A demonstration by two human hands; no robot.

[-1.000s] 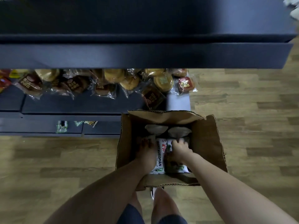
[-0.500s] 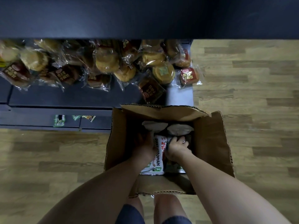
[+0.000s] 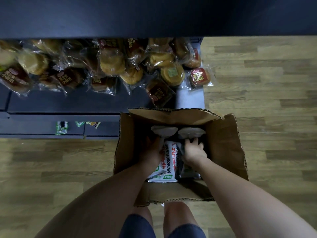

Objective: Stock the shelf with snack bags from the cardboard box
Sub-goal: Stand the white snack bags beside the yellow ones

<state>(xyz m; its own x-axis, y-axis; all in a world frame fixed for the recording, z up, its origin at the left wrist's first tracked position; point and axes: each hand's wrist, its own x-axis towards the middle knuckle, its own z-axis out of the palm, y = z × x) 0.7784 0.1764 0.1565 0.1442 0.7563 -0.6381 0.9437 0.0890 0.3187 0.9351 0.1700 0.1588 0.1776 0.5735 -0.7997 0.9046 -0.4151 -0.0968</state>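
Both my hands are deep in the brown cardboard box (image 3: 223, 143) on the floor, my left hand (image 3: 151, 152) gripping the white snack bag (image 3: 167, 162), my right hand (image 3: 193, 150) curled on a darker bag (image 3: 188, 169) beside it, so the thin foil may slip or tear on the box flaps when I lift toward the dark shelf (image 3: 68, 103).

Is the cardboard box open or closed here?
Open: the cardboard box has its flaps folded outward, and both hands reach among the snack bags inside.

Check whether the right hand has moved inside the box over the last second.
Barely. The right hand stays at the same spot against the cardboard box, just below the grey bag tops, fingers curled into the snack bags.
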